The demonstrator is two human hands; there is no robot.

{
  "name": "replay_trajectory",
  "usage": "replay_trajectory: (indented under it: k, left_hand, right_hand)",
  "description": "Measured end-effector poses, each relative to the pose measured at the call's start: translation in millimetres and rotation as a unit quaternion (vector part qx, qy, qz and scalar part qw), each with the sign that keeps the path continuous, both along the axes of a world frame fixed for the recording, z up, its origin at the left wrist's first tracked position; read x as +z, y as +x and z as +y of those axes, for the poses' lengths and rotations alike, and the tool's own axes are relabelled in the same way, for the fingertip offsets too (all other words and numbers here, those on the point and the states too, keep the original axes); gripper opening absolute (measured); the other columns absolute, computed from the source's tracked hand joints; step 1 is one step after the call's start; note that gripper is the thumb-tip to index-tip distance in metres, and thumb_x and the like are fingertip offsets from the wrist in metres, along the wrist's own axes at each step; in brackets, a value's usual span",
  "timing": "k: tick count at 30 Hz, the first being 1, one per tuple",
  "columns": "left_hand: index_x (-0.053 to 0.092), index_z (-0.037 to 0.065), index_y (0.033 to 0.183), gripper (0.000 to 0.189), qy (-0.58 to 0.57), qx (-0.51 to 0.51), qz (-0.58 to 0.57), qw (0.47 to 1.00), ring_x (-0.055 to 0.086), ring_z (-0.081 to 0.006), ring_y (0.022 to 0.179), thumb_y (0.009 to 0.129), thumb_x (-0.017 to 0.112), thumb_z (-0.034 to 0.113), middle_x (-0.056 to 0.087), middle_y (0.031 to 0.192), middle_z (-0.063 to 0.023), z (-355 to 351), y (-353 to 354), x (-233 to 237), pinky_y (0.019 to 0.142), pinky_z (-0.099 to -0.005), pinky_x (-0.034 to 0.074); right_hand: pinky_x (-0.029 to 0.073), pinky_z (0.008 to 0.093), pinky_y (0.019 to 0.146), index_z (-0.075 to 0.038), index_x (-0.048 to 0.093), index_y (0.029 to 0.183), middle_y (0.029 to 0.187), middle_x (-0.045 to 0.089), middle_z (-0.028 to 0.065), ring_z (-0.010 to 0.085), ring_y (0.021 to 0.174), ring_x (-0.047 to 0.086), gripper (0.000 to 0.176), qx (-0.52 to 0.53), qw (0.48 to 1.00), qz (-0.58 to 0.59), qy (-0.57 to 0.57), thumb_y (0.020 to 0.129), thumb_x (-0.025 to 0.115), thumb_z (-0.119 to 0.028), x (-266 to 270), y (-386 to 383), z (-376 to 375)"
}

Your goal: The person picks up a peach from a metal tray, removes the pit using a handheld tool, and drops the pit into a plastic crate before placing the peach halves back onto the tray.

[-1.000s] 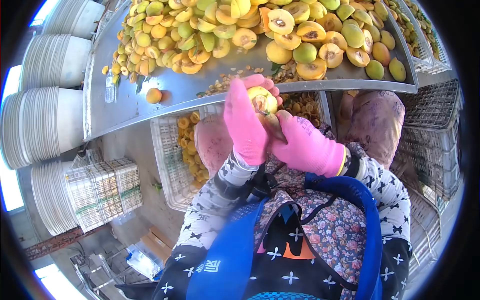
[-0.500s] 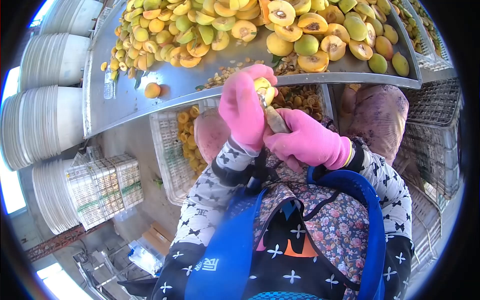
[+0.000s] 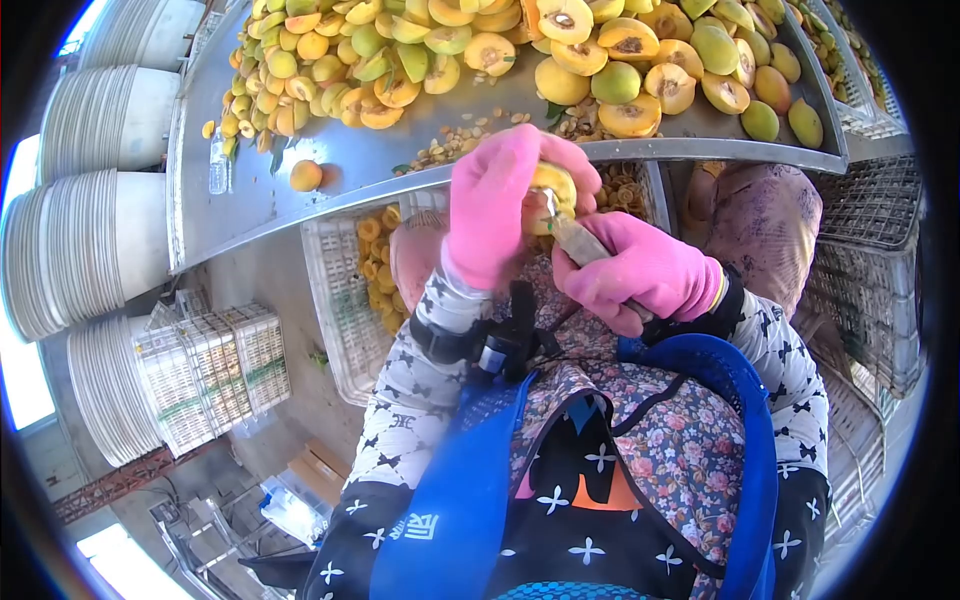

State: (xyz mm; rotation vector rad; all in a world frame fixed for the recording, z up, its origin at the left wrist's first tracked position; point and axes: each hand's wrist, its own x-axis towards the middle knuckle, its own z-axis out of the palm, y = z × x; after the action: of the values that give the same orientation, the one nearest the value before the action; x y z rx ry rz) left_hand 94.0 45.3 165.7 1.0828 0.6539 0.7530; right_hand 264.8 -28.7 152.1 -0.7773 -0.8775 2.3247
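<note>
My left hand (image 3: 492, 208), in a pink glove, is closed around a yellow peach half (image 3: 556, 184) just over the near edge of the metal table. In my right hand (image 3: 650, 268), also pink-gloved, is a pitting tool (image 3: 582, 243) with a grey, wrapped-looking handle. Its shiny metal end touches the peach; the exact shape of the tip is partly hidden. Beyond my hands, a heap of cut and whole peaches (image 3: 490, 53) lies on the table, with loose pits (image 3: 440, 150) near its front.
The metal table (image 3: 250, 212) carries a lone peach (image 3: 306, 176) and a clear bottle (image 3: 219, 168). Below it, a white crate (image 3: 345, 300) holds cut peaches. More crates (image 3: 870, 260) stand at right. Stacked white tubs (image 3: 90, 240) and a crate (image 3: 215, 375) stand at left.
Both hands have shifted slightly to the right. My left hand has turned so more of the peach shows, and more of the tool's handle is visible.
</note>
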Motion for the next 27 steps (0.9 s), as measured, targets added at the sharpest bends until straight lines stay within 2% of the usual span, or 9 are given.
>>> replay_trajectory:
  k: [3, 9, 11, 15, 19, 20, 22, 24, 27]
  left_hand:
    - [0.067, -0.004, 0.088, 0.04, 0.023, -0.061, 0.038, 0.997, 0.063, -0.0158, 0.072, 0.104, 0.049, 0.029, 0.069, 0.084, -0.0114, 7, -6, 0, 0.068, -0.0287, 0.051]
    - [0.067, -0.003, 0.087, 0.044, 0.003, -0.074, 0.078, 0.994, 0.065, -0.0176, 0.071, 0.104, 0.049, 0.033, 0.069, 0.084, -0.0123, 4, -26, -8, 0.067, -0.0294, 0.053]
    - [0.067, -0.003, 0.089, 0.046, -0.062, -0.011, 0.055, 0.996, 0.067, -0.0203, 0.074, 0.104, 0.048, 0.036, 0.07, 0.088, -0.0138, -3, -31, -8, 0.067, -0.0312, 0.056]
    - [0.066, -0.003, 0.092, 0.051, -0.145, 0.183, 0.062, 0.97, 0.069, -0.0237, 0.078, 0.105, 0.045, 0.041, 0.07, 0.096, -0.0161, -18, -29, -12, 0.066, -0.0331, 0.058]
    - [0.067, -0.004, 0.105, 0.035, -0.01, 0.096, 0.144, 0.985, 0.07, -0.0215, 0.087, 0.101, 0.053, 0.027, 0.07, 0.105, -0.0158, -13, -88, 9, 0.076, -0.0308, 0.058]
    - [0.068, -0.002, 0.11, 0.024, 0.01, 0.074, 0.169, 0.983, 0.068, -0.0187, 0.089, 0.098, 0.061, 0.017, 0.07, 0.106, -0.014, -9, -117, 21, 0.078, -0.0281, 0.057]
    - [0.067, 0.001, 0.119, 0.027, 0.038, 0.086, 0.295, 0.951, 0.066, -0.0151, 0.095, 0.096, 0.063, 0.014, 0.07, 0.111, -0.0108, -1, -169, 15, 0.08, -0.0273, 0.055]
    - [0.067, 0.001, 0.12, 0.028, 0.111, 0.144, 0.348, 0.92, 0.065, -0.0127, 0.095, 0.096, 0.064, 0.015, 0.07, 0.111, -0.0083, 9, -157, 21, 0.081, -0.0268, 0.053]
    - [0.064, -0.004, 0.12, 0.032, 0.232, 0.143, 0.323, 0.906, 0.065, -0.0164, 0.104, 0.099, 0.059, 0.02, 0.067, 0.118, -0.0119, 43, -113, 9, 0.089, -0.0293, 0.052]
  right_hand:
    - [0.037, 0.026, 0.04, -0.002, 0.056, 0.082, 0.055, 0.053, 0.0037, 0.0149, 0.041, 0.052, 0.013, 0.01, 0.998, 0.042, -0.034, 0.079, 0.064, -0.012, -9, -2, -6]
    - [0.039, 0.026, 0.041, -0.003, 0.058, 0.085, 0.063, 0.056, 0.0038, 0.0145, 0.044, 0.053, 0.014, 0.033, 0.996, 0.05, -0.065, 0.078, 0.065, -0.012, -20, -15, -6]
    - [0.04, 0.0253, 0.042, -0.002, 0.059, 0.089, 0.067, 0.057, 0.0028, 0.0126, 0.047, 0.053, 0.015, 0.04, 0.998, 0.024, -0.043, 0.08, 0.066, -0.013, -16, -19, -4]
    - [0.041, 0.0229, 0.047, -0.005, 0.061, 0.101, 0.073, 0.057, -0.0012, 0.0066, 0.058, 0.052, 0.023, 0.185, 0.978, -0.035, 0.087, 0.084, 0.067, -0.02, -1, -36, -11]
    - [0.043, 0.0242, 0.048, -0.004, 0.061, 0.102, 0.07, 0.059, 0.0007, 0.009, 0.054, 0.055, 0.023, 0.117, 0.991, -0.037, -0.055, 0.086, 0.068, -0.018, -1, -16, -11]
    - [0.043, 0.0246, 0.048, -0.003, 0.06, 0.102, 0.071, 0.06, 0.0012, 0.0095, 0.053, 0.056, 0.024, 0.118, 0.988, -0.098, -0.012, 0.086, 0.068, -0.019, -2, -9, -10]
    - [0.044, 0.0253, 0.048, -0.002, 0.059, 0.101, 0.072, 0.061, 0.0023, 0.0104, 0.053, 0.057, 0.025, 0.11, 0.965, -0.224, 0.077, 0.086, 0.068, -0.021, 0, 8, -7]
    - [0.05, 0.0315, 0.055, 0.003, 0.059, 0.098, 0.073, 0.063, 0.008, 0.0162, 0.061, 0.063, 0.031, 0.098, 0.931, -0.337, 0.096, 0.086, 0.066, -0.025, -11, 19, 2]
    - [0.05, 0.0315, 0.054, 0.002, 0.06, 0.094, 0.07, 0.062, 0.0084, 0.0161, 0.058, 0.062, 0.027, -0.072, 0.914, -0.381, 0.123, 0.084, 0.068, -0.022, -24, 32, 15]
